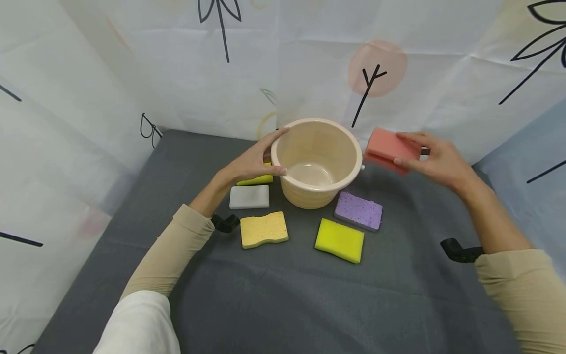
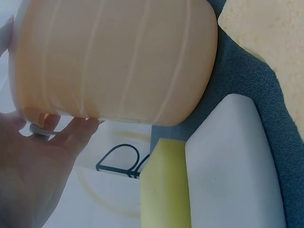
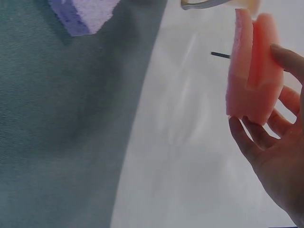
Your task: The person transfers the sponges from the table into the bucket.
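Observation:
A cream plastic bucket (image 1: 318, 196) stands on the grey cloth, its mouth tilted slightly toward the head camera. My left hand (image 1: 254, 160) grips the left side of the bucket at its rim, thumb at the near side and fingers farther back. In the left wrist view, that hand (image 2: 40, 156) has its fingers around the bucket's side (image 2: 118, 57). To the right of the bucket, my right hand (image 1: 438, 160) pinches a pink grooved sponge (image 1: 393, 147) above the table. The right wrist view shows the pink sponge (image 3: 256, 71) between thumb and fingers.
Left of the bucket lie a white sponge (image 1: 249, 197), a partly hidden yellow one (image 1: 255, 180) and a pale yellow wavy-edged sponge (image 1: 264, 230). A purple sponge (image 1: 358, 210) and a bright yellow sponge (image 1: 339, 241) lie in front. A patterned white cloth (image 1: 309, 59) hangs behind.

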Demonstrator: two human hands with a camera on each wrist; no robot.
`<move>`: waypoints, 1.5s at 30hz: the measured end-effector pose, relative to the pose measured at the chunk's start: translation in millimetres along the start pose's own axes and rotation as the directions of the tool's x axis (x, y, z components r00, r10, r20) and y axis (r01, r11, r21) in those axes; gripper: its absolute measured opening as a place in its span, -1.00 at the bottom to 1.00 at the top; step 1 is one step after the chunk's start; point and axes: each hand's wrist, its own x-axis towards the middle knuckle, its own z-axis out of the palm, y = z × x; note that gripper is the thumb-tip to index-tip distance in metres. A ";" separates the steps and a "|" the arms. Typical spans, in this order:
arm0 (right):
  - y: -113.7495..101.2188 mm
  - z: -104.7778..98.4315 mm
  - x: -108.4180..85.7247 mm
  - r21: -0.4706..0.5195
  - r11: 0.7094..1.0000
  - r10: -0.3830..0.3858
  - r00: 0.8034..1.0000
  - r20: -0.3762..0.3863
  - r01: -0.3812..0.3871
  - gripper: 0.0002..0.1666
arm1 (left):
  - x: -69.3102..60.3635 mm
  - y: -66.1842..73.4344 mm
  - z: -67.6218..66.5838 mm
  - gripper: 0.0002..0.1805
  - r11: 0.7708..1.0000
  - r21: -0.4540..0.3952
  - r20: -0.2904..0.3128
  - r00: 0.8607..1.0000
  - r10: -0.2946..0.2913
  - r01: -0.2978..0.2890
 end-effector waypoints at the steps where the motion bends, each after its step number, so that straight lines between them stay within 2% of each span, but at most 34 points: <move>1: -1.6 -1.7 0.1 -0.005 1.000 -0.001 1.000 -0.006 0.001 -0.19 | 0.1 -0.4 0.1 0.33 1.000 0.002 0.000 1.000 0.003 -0.003; 8: -13.2 -9.6 1.7 -0.016 1.000 -0.012 0.999 -0.034 0.012 -0.19 | 0.6 -2.8 0.6 0.32 1.000 -0.009 -0.010 1.000 0.012 -0.012; 19: -33.5 -17.2 7.9 0.002 0.997 -0.076 0.994 -0.074 0.076 -0.22 | -0.5 -3.7 -0.3 0.32 1.000 -0.008 -0.027 0.999 0.024 -0.025; 26: -52.8 -15.5 13.1 0.002 0.990 -0.144 0.988 -0.052 0.144 -0.25 | -2.3 -4.7 0.0 0.35 0.999 -0.043 -0.025 0.999 0.022 -0.023; 32: -70.8 -9.6 19.9 0.023 0.985 -0.172 0.985 -0.021 0.173 -0.25 | -3.1 -5.3 1.3 0.41 0.999 -0.053 -0.020 1.000 0.013 -0.014; 35: -77.8 -5.6 24.7 0.029 0.984 -0.178 0.984 0.002 0.177 -0.24 | -3.9 -0.1 1.6 0.43 0.998 -0.060 -0.016 1.000 0.009 -0.010; 41: -88.7 2.4 33.8 0.049 0.983 -0.177 0.984 0.035 0.176 -0.23 | -9.9 21.9 4.7 0.41 0.998 -0.069 0.002 1.000 -0.004 0.004; 45: -94.1 8.9 39.8 0.035 0.982 -0.186 0.982 0.043 0.184 -0.25 | -12.4 25.6 5.3 0.41 0.998 -0.066 -0.001 1.000 -0.010 0.010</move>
